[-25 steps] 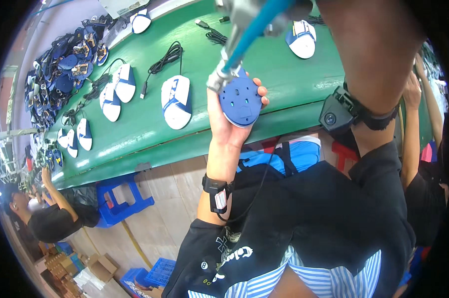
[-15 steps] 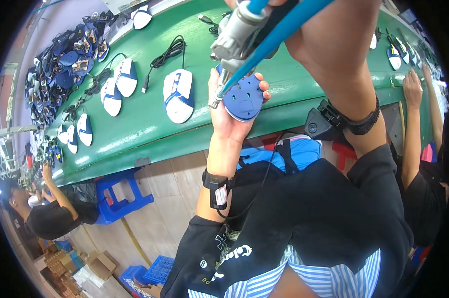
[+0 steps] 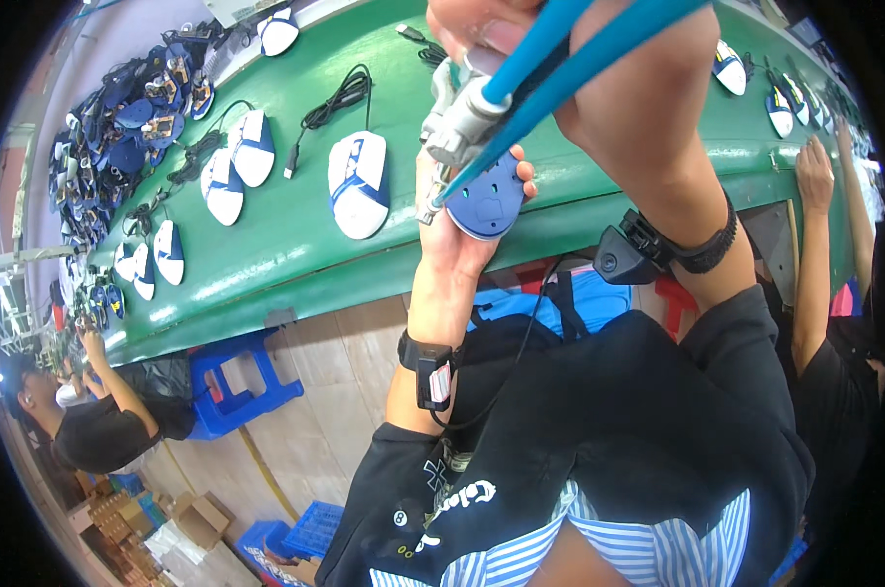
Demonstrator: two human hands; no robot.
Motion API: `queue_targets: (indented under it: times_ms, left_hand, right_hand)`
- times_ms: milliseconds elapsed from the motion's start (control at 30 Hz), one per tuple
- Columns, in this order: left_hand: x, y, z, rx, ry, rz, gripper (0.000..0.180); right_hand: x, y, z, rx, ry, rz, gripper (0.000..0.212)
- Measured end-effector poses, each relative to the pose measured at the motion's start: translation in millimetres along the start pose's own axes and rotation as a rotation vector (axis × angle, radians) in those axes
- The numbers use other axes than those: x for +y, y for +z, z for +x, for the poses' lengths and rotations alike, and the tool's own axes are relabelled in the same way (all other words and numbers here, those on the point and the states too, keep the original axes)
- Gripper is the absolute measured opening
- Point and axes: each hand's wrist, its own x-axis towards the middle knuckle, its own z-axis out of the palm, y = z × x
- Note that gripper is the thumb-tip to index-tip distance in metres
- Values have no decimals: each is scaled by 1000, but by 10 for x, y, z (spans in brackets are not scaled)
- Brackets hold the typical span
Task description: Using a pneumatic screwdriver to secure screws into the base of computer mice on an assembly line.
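Observation:
My left hand (image 3: 444,245) is closed around a computer mouse (image 3: 488,203), whose dark blue underside faces up, with small holes in it. My right hand (image 3: 638,93) has its fingers curled at a grey metal tool (image 3: 462,127) with two teal hoses, which crosses close in front of the view. That tool's narrow tip comes down by the left edge of the held mouse; whether it touches is unclear. Tool and hoses hide the mouse's upper part and some of my left fingers. Left of my left hand lies a white-and-blue mouse (image 3: 358,186) with a coiled black cable (image 3: 340,98).
A green worktable (image 3: 266,230) carries several more white-and-blue mice (image 3: 251,149). A heap of blue mouse parts and cables (image 3: 129,127) is piled at far left. Co-workers sit left (image 3: 105,421) and right (image 3: 824,352). A blue stool (image 3: 237,391) stands below the table.
My right hand and forearm have shifted left, uncovering more of a mouse at the upper right. The tool has shifted slightly downward. My left hand keeps the mouse in nearly the same place.

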Motion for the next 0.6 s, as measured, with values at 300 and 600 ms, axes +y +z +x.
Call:
queue_targets:
  times_ms: [300, 600]
  left_hand:
    - [46, 7, 10, 118, 55, 31, 59]
    - [157, 47, -90, 107, 45, 91, 60]
  right_hand:
    - [-526, -278, -68, 112, -178, -66, 24]
    - [-379, -167, -73, 68, 9, -20, 26]
